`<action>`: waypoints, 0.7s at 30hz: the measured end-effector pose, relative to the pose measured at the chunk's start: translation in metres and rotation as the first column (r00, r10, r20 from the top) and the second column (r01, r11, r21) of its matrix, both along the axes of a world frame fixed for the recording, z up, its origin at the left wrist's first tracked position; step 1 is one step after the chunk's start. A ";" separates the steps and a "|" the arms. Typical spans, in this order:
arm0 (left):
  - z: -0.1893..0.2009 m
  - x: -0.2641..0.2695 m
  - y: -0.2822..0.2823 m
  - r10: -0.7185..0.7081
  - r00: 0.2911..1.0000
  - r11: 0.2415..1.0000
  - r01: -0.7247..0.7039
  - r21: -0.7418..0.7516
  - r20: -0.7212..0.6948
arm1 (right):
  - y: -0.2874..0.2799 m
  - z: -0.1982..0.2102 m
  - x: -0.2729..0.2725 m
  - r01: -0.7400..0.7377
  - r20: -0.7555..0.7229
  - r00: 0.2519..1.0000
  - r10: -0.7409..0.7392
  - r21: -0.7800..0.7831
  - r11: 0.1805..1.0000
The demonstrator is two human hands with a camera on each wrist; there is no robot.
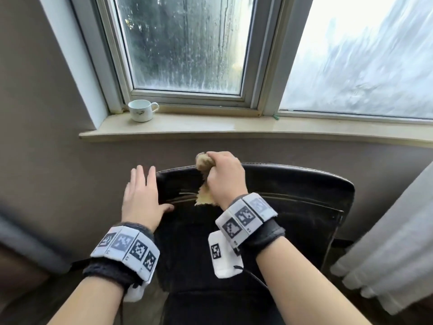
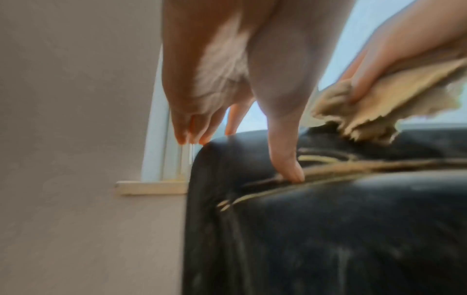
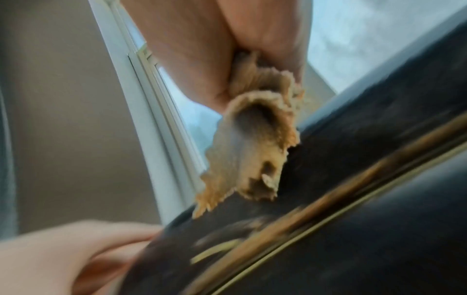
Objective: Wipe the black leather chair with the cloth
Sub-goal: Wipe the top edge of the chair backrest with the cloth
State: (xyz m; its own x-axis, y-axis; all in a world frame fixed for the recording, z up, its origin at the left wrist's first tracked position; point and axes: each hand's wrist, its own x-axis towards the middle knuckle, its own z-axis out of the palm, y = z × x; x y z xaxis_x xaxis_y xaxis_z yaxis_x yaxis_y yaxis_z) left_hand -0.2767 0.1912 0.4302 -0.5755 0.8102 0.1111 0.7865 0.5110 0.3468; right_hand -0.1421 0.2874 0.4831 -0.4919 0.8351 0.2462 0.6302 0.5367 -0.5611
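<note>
The black leather chair (image 1: 293, 195) stands below the window, its backrest top facing me. My right hand (image 1: 223, 174) grips a bunched tan cloth (image 1: 205, 163) against the upper edge of the backrest; a frayed end of the cloth (image 3: 242, 159) hangs down onto the leather (image 3: 366, 199). My left hand (image 1: 143, 193) lies with straight fingers along the left corner of the backrest, its thumb (image 2: 288, 159) pressed into a seam of the chair (image 2: 328, 229). In the left wrist view the cloth (image 2: 374, 103) shows at the right under the other hand's fingers.
A white cup (image 1: 140, 110) stands on the stone window sill (image 1: 234, 127) behind the chair. A grey wall lies to the left. A light curtain (image 1: 386, 254) hangs at the right, close to the chair's right edge.
</note>
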 end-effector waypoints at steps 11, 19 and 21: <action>-0.007 -0.007 -0.021 0.029 0.978 0.997 -0.043 0.062 0.205 | -0.045 -0.029 -0.075 -0.269 0.019 0.963 0.268 0.014 0.963; -0.007 0.032 -0.044 -0.135 0.989 0.715 0.062 0.696 0.051 | -0.062 -0.031 -0.037 -0.320 -0.224 0.928 0.298 -0.068 0.945; -0.012 0.037 -0.040 -0.136 0.961 0.716 -0.073 0.694 0.241 | -0.071 -0.034 -0.028 -0.419 -0.245 0.896 0.369 -0.195 0.887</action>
State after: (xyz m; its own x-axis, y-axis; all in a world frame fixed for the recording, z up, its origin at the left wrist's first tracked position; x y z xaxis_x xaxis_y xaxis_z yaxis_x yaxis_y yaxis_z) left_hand -0.2402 0.1512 0.4181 -0.6416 0.5821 0.4995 0.6263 0.0216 0.7793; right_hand -0.1698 0.2161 0.4490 -0.7548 0.6274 0.1914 0.2588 0.5530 -0.7919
